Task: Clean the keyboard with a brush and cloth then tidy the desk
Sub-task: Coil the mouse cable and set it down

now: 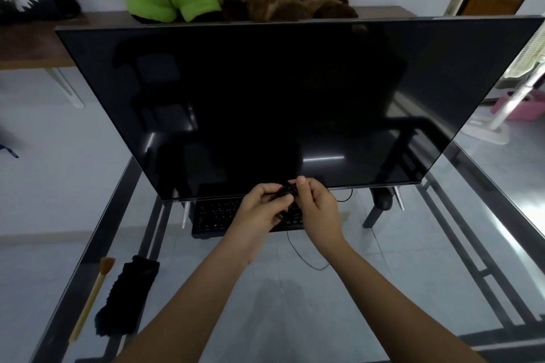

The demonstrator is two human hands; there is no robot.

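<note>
A: Hands?
B: Left hand [259, 207] and right hand [318, 208] are pinching a looped black cable [283, 191] over the keyboard [215, 215], fingers [301, 183] curled.
A: Progress?
B: Brush [91, 298] and cloth [126, 298] are lying left of keyboard; likely tidying now.

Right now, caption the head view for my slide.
Left hand and right hand pinch a coil of black cable above the keyboard; brush and black cloth lie on the glass desk.
</note>
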